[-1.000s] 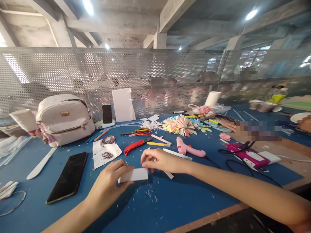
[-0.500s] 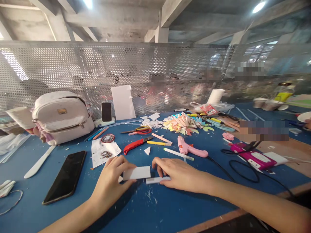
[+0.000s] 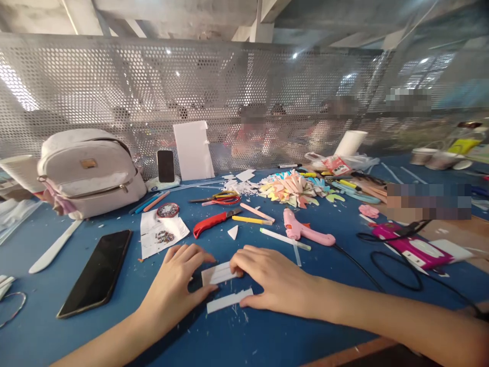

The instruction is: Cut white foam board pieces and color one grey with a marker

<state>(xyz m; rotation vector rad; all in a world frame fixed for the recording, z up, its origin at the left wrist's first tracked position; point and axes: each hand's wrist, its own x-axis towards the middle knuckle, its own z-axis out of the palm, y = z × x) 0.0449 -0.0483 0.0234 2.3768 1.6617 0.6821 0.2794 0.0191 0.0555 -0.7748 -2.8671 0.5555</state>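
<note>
Blue counter (image 3: 275, 336) covered in bits, perforated metal screen (image 3: 214, 76) across the upper frame. Compared to half a second ago, the right hand (image 3: 273, 278) has fingertips over the right end of the white flat rectangle (image 3: 218, 274) in the lower middle, hiding it, thumb at the thin white strip (image 3: 227, 302), now lower and further left. Can't tell if it's gripping. Left hand (image 3: 178, 278) is loose now, fingers apart around the rectangle's left end. Red-handled cutter (image 3: 210, 224) and pink glue gun (image 3: 307, 233) sit beyond, black phone (image 3: 97, 272) lower left.
</note>
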